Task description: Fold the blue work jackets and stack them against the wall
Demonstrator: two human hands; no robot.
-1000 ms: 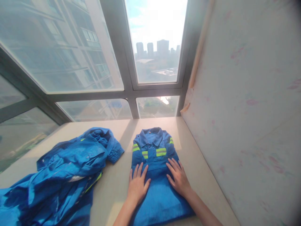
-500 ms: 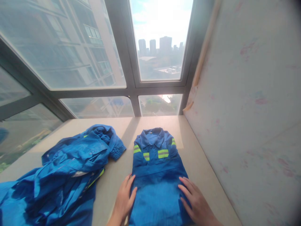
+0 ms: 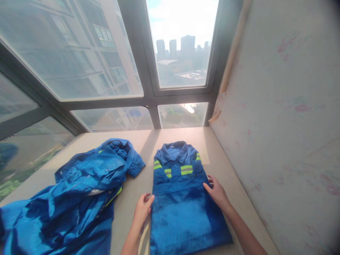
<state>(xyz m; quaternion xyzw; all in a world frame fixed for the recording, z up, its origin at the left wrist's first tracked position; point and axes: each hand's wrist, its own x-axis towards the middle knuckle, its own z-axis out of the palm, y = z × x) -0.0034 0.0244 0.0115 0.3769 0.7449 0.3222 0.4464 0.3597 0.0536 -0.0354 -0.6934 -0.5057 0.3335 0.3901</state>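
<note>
Both hands sit at the sides of the folded blue garment. L hand is at its 9 o'clock, fingers curled in loosely, thumb tip at the garment's side edge. R hand is at its 3 o'clock, thumb tip on the top nr the edge, other fingers bent & partly hidden just outside it. Neither is spread flat; can't tell if cloth is actually pinched b/w thumb & fingers on either side.

Garment lies flat on the pale bench, approx 6 o'clock in the view, face up. Its collar is at the 12 o'clock end, w/ the opening facing up. Two yellow-green & grey chest patches sit below the collar, plus similar bands at the shoulder sides, approx 10 & 2 o'clock. A straight edge runs across below the patches; the part from there toward 6 o'clock is plain blue, mostly smooth w/ faint creases.

At 8 o'clock in the view, also on the bench: a crumpled blue garment, well rumpled, bits of yellow-green trim showing, a gathered cuff toward its 2 o'clock. It's apart from the folded one, w/ bare bench & L hand b/w them.

Grey window frame fills 9 to 1 o'clock, w/ hazy tower blocks thru the pane nr 12. Pale wall w/ faded pink floral marks at 3 o'clock.
</note>
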